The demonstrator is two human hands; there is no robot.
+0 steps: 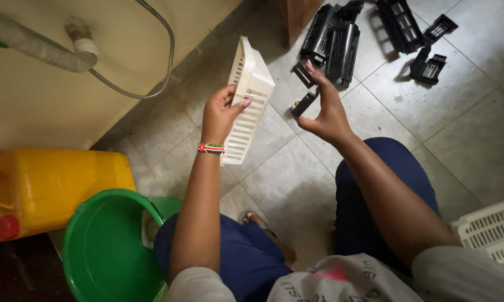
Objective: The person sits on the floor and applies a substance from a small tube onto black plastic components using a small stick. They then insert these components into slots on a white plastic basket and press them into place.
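**Two hands, two parts, held up close**

The left hand has a tight grip on a white plastic slatted panel, fingers closed around its long edge. The panel is up in the air, tilted, above the grey tiled floor. The right hand pinches a small black plastic clip piece between thumb and fingers — it sits just beside the panel's edge, but I cannot tell if they touch.

It looks like the step of putting the black piece onto the white panel. The next move would need the piece lined up well with the panel's edge, then pushed on gently.

More black plastic frame parts lie on the floor past the hands. A green round plastic basin and a yellow plastic jerrycan sit by the left arm — another white slatted panel is at the right.
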